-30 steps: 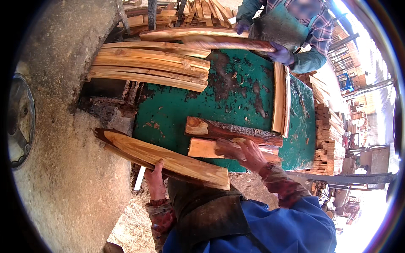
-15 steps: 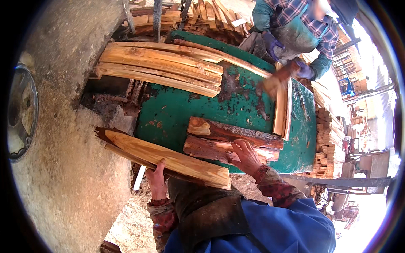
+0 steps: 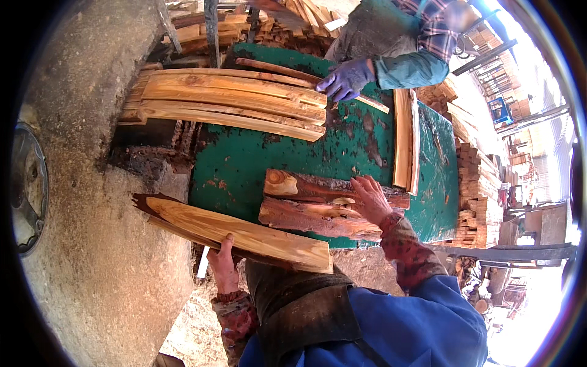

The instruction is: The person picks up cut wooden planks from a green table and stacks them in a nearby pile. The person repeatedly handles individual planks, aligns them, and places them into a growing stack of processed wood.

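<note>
My left hand point(image 3: 224, 264) grips a split wooden slab point(image 3: 244, 229) from below, its thumb over the near edge. The slab's smooth yellow face is up, and it slants across the near edge of the green table point(image 3: 235, 162). My right hand point(image 3: 372, 200) is open, fingers stretched over two bark-covered slabs lying side by side: the far slab point(image 3: 318, 185) and the near slab point(image 3: 306, 214). Its fingertips lie at the far slab; whether they press on it I cannot tell.
A row of pale boards point(image 3: 232, 95) lies at the table's far left. A co-worker's purple-gloved hand point(image 3: 348, 79) reaches to its right end. Upright boards point(image 3: 403, 140) lie across the right side. Stacked lumber point(image 3: 477, 196) stands beyond; a concrete surface point(image 3: 98, 183) is on the left.
My right hand has slid right and away over the bark slabs. The co-worker's gloved hand has moved left to the pale boards, and the brown piece it held is gone from there.
</note>
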Motion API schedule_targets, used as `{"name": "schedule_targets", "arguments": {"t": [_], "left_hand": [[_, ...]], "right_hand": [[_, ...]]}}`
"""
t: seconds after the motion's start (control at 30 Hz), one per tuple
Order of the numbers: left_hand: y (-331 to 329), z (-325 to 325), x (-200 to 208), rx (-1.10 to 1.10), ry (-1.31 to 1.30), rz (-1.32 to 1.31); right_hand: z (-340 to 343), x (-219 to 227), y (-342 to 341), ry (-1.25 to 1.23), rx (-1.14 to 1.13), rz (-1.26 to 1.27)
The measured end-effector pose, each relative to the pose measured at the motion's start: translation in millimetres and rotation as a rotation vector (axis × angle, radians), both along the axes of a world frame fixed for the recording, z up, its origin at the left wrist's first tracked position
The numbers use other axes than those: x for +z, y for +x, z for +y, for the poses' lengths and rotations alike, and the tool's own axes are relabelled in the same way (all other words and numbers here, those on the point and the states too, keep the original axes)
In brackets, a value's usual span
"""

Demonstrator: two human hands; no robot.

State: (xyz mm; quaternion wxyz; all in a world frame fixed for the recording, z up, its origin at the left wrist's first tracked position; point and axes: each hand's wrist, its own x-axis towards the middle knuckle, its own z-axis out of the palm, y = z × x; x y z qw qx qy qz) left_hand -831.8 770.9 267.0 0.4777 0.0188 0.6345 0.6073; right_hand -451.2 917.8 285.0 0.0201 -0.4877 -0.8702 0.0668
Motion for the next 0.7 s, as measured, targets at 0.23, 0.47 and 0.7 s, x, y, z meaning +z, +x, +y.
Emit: {"name": "schedule_targets", "arguments": {"t": [0.23,0.47,0.7], "left_hand": [[-0.4,-3.5,-4.9,-0.005,0.037,0.032],[-3.1,-15.5,-43.7,-0.003,-0.039,0.064],[-3.0,-14.5,-39.1,-0.006,-0.029,0.063]], "right_hand": [[21.9,13.2,0.5,-0.234,-0.037,-0.086],[23.9,11.2,-3.4,-0.314,-0.053,-0.114],[15.3,25.5,-12.7,-0.310,0.034,-0.144]]}}
